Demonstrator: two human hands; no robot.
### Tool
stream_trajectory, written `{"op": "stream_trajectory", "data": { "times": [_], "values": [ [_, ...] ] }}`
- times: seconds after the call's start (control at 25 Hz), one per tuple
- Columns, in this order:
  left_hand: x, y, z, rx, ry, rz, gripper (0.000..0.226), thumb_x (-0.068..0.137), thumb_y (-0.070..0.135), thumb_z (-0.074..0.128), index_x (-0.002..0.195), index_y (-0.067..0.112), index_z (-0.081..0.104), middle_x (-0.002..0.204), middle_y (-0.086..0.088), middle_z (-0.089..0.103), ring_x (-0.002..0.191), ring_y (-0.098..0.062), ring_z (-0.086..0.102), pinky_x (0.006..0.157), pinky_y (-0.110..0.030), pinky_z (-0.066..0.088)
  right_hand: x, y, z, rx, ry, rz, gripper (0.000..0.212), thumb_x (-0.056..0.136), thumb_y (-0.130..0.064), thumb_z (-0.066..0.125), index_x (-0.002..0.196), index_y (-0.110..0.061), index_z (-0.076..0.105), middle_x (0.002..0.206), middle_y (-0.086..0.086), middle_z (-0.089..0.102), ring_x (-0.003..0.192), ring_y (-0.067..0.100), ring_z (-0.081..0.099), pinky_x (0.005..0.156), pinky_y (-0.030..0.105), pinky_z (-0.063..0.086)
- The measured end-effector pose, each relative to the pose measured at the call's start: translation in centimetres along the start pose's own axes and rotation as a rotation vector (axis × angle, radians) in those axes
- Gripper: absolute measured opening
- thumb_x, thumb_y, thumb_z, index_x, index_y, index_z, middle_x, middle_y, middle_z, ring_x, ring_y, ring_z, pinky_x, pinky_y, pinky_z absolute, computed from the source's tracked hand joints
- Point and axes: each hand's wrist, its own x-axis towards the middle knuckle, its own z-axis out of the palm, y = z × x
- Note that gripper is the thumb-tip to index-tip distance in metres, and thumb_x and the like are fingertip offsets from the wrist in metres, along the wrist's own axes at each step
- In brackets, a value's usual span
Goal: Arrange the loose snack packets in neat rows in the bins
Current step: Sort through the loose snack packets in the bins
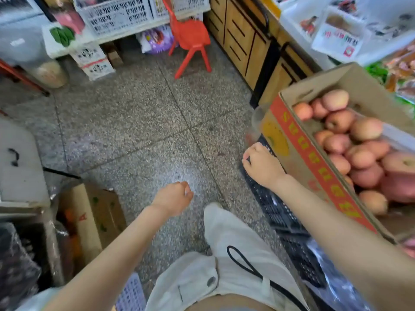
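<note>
Snack packets lie in a heap at the far right edge, behind a clear plastic bin with a label. Neither hand is near them. My left hand hangs over the speckled floor with loosely curled fingers and holds nothing. My right hand hovers at the corner of a black plastic crate, beside the cardboard box of apples. Its fingers curl downward with nothing visible in them.
Pink apples fill the cardboard box on my right. A red plastic chair stands ahead by wooden cabinets. White perforated crates sit on a shelf at the back. A cardboard carton stands at my left.
</note>
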Motion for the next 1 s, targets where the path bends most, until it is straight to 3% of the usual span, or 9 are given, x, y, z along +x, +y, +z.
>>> {"op": "stream_trajectory", "data": {
  "times": [0.12, 0.32, 0.6, 0.76, 0.88, 1.0],
  "values": [
    [3.7, 0.1, -3.3, -0.007, -0.006, -0.001, 0.027, 0.1, 0.03, 0.038, 0.114, 0.015, 0.056, 0.116, -0.008, 0.064, 0.102, -0.027, 0.062, 0.092, -0.04, 0.051, 5.8, 0.4, -2.1, 0.001, 0.0, -0.006, 0.028, 0.099, -0.024, 0.039, 0.117, -0.009, 0.054, 0.12, 0.009, 0.046, 0.113, 0.023, 0.046, 0.089, 0.035, 0.045],
    [9.4, -1.3, -9.1, 0.057, -0.003, 0.018, 0.031, 0.101, 0.031, 0.038, 0.123, 0.014, 0.054, 0.121, -0.007, 0.061, 0.108, -0.029, 0.06, 0.092, -0.039, 0.048, 15.0, 0.1, -4.2, -0.015, -0.127, 0.028, 0.028, 0.099, -0.026, 0.039, 0.117, -0.011, 0.054, 0.119, 0.008, 0.046, 0.109, 0.026, 0.05, 0.087, 0.036, 0.044],
    [21.6, -7.5, -20.5, 0.175, -0.046, 0.063, 0.034, 0.1, 0.032, 0.042, 0.131, 0.019, 0.048, 0.131, -0.004, 0.055, 0.117, -0.026, 0.055, 0.098, -0.035, 0.041, 29.4, -1.9, -5.6, 0.008, -0.235, 0.128, 0.026, 0.097, -0.024, 0.042, 0.117, -0.014, 0.055, 0.125, 0.005, 0.045, 0.113, 0.024, 0.05, 0.097, 0.038, 0.036],
    [28.4, -9.7, -28.9, 0.207, -0.033, 0.118, 0.035, 0.099, 0.031, 0.048, 0.133, 0.021, 0.049, 0.134, -0.002, 0.055, 0.12, -0.023, 0.056, 0.103, -0.036, 0.043, 35.6, -3.6, -7.8, 0.051, -0.252, 0.198, 0.029, 0.097, -0.022, 0.046, 0.124, -0.015, 0.052, 0.128, 0.006, 0.044, 0.097, 0.021, 0.056, 0.087, 0.031, 0.039],
    [33.4, -9.7, -34.9, 0.21, -0.03, 0.149, 0.038, 0.098, 0.029, 0.05, 0.136, 0.021, 0.047, 0.137, -0.002, 0.051, 0.121, -0.022, 0.054, 0.109, -0.038, 0.04, 40.2, -3.4, -10.0, 0.112, -0.21, 0.248, 0.033, 0.097, -0.02, 0.047, 0.129, -0.012, 0.049, 0.132, 0.007, 0.043, 0.109, 0.021, 0.053, 0.086, 0.027, 0.036],
    [39.7, -8.3, -40.8, 0.235, 0.007, 0.197, 0.04, 0.098, 0.029, 0.052, 0.137, 0.022, 0.046, 0.138, -0.002, 0.047, 0.125, -0.021, 0.05, 0.114, -0.039, 0.033, 46.2, -1.6, -12.8, 0.168, -0.136, 0.284, 0.038, 0.095, -0.019, 0.048, 0.132, -0.01, 0.045, 0.133, 0.009, 0.041, 0.12, 0.023, 0.046, 0.097, 0.032, 0.035]
  ]
}}
